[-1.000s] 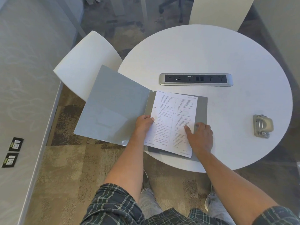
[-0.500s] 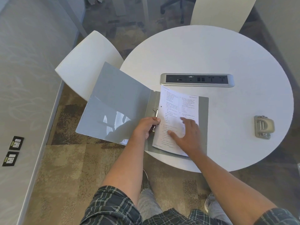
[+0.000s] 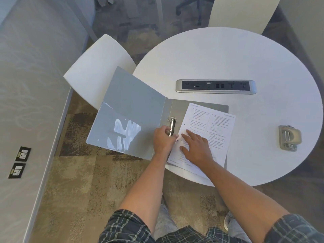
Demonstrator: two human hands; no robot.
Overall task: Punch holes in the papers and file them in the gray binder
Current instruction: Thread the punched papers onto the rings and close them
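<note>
The gray binder (image 3: 133, 109) lies open at the near left edge of the round white table (image 3: 228, 55), its front cover hanging out over the floor. Its metal ring mechanism (image 3: 172, 126) shows along the spine. My left hand (image 3: 164, 140) is curled at the lower end of the rings, fingers on the clasp. The printed papers (image 3: 215, 130) lie tilted on the binder's right half, their punched edge just right of the rings. My right hand (image 3: 196, 148) presses flat on the papers with fingers spread. A gray hole punch (image 3: 289, 137) sits at the table's right side.
A silver power and socket strip (image 3: 216, 86) is set into the table's middle. One white chair (image 3: 98, 71) stands at the left behind the binder cover, another (image 3: 243, 13) at the far side. A wall with two sockets (image 3: 19, 162) runs along the left.
The papers slid right off the rings, uncovering the metal mechanism. My left hand moved from the papers' edge onto the ring clasp. My right hand shifted left across the sheet.
</note>
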